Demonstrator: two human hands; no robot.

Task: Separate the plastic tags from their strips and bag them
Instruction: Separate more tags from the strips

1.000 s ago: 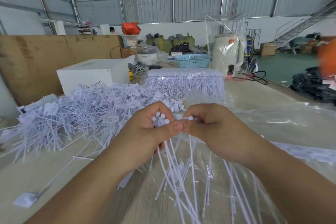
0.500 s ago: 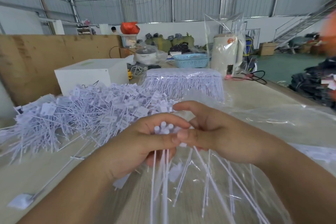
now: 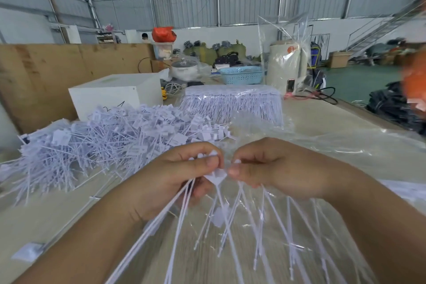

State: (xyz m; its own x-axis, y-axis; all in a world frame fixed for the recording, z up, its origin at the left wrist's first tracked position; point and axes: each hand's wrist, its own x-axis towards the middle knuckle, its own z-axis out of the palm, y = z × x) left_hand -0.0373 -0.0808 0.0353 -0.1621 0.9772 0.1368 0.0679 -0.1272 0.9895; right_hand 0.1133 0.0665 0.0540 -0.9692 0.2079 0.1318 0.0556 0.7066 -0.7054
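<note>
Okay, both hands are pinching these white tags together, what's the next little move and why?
Probably draw the right hand away from the left hand to snap off the one tag pinched between them. The left hand already grips a bundle of loose tags, and the clear bag lies spread under both hands to take them.

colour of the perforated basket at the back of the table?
Light blue basket, with a pattern of small holes in its wall. Only the head view shows it.
</note>
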